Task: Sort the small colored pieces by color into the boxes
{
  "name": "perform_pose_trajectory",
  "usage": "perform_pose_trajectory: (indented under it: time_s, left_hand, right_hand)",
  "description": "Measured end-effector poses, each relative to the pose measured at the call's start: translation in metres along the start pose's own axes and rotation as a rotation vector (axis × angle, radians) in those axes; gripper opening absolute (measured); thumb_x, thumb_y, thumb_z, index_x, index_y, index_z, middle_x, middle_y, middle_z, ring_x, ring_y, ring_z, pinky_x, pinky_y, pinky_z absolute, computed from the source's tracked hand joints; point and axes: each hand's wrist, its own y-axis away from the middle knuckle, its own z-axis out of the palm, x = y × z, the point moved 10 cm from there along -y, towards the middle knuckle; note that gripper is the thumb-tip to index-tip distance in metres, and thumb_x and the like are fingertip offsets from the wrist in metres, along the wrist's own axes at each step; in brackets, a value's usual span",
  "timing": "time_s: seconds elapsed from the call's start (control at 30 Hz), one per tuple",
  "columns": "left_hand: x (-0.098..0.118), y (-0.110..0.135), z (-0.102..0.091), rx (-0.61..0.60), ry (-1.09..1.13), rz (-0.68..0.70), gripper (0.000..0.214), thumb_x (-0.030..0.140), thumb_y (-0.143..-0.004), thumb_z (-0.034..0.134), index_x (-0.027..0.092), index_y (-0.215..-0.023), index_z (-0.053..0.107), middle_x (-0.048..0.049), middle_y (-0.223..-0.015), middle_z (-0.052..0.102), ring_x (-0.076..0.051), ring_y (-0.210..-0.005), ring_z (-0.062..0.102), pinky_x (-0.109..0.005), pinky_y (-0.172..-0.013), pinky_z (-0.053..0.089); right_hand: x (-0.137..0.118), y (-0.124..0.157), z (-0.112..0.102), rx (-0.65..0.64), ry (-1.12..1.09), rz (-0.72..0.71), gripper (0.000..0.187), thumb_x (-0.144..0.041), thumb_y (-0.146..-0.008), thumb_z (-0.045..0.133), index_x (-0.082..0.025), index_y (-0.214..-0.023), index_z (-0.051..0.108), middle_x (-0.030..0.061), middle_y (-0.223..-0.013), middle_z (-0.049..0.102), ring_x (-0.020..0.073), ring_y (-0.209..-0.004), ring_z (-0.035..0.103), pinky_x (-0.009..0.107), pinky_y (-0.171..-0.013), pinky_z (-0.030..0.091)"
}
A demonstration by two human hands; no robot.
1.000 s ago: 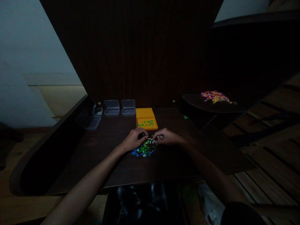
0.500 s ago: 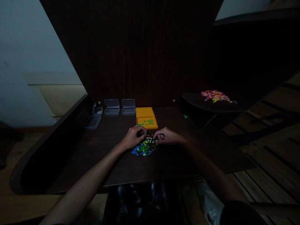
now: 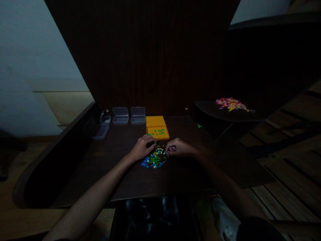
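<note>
A small heap of tiny green, blue, white and yellow pieces (image 3: 154, 159) lies on the dark wooden table (image 3: 120, 174). My left hand (image 3: 142, 148) rests at the heap's upper left with its fingers curled in a pinch. At the heap's upper right my right hand (image 3: 177, 147) is curled too, fingertips pressed together. What either pinch holds is too small and dark to make out. Just beyond the hands sits an open orange box (image 3: 156, 128) with several green pieces in it.
Clear plastic cases (image 3: 120, 115) (image 3: 137, 115) (image 3: 100, 131) stand open at the table's far left. A pile of pink and yellow pieces (image 3: 230, 103) lies on a dark side surface to the right. A dark wooden panel rises behind the table.
Both hands have shifted slightly over the top of the heap, the left one a little toward the orange box. The heap and the boxes stay where they were.
</note>
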Motion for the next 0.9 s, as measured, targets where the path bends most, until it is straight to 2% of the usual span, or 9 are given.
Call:
perform_pose_trajectory:
  time_s: [0.37, 0.53, 0.7, 0.9]
  left_hand:
    - [-0.003, 0.0, -0.009, 0.063, -0.022, -0.014, 0.019, 0.023, -0.087, 0.055, 0.019, -0.1, 0.069, -0.0064, -0.096, 0.069, -0.018, -0.093, 0.061, -0.034, -0.086, 0.048]
    - [-0.008, -0.002, -0.019, 0.136, -0.048, -0.037, 0.02, 0.027, -0.088, 0.054, 0.02, -0.099, 0.069, -0.0056, -0.095, 0.069, -0.018, -0.093, 0.061, -0.034, -0.085, 0.048]
    - [-0.017, -0.007, -0.032, 0.205, -0.052, -0.078, 0.019, 0.026, -0.089, 0.053, 0.019, -0.097, 0.069, -0.0065, -0.096, 0.069, -0.019, -0.094, 0.061, -0.035, -0.087, 0.048]
    - [-0.029, -0.022, -0.035, 0.173, -0.152, -0.116, 0.019, 0.024, -0.086, 0.055, 0.018, -0.098, 0.068, -0.0066, -0.095, 0.071, -0.02, -0.092, 0.061, -0.037, -0.085, 0.049]
  right_hand:
    - [-0.005, 0.0, -0.001, 0.027, 0.013, -0.029, 0.016, -0.023, -0.075, 0.062, -0.013, -0.081, 0.073, -0.0018, -0.059, 0.057, 0.0078, -0.051, 0.046, 0.019, -0.053, 0.037]
    - [-0.008, 0.0, -0.001, 0.025, 0.012, -0.033, 0.016, -0.022, -0.077, 0.06, -0.013, -0.081, 0.073, -0.0012, -0.06, 0.06, 0.0077, -0.051, 0.047, 0.019, -0.053, 0.037]
    - [-0.011, 0.0, 0.002, 0.042, 0.019, -0.096, 0.017, -0.024, -0.078, 0.06, -0.013, -0.081, 0.073, 0.0007, -0.063, 0.063, 0.0086, -0.053, 0.05, 0.019, -0.054, 0.038]
    - [-0.014, -0.001, 0.004, 0.043, 0.046, -0.112, 0.015, -0.024, -0.079, 0.061, -0.015, -0.082, 0.073, 0.0014, -0.066, 0.065, 0.0092, -0.054, 0.052, 0.02, -0.055, 0.039]
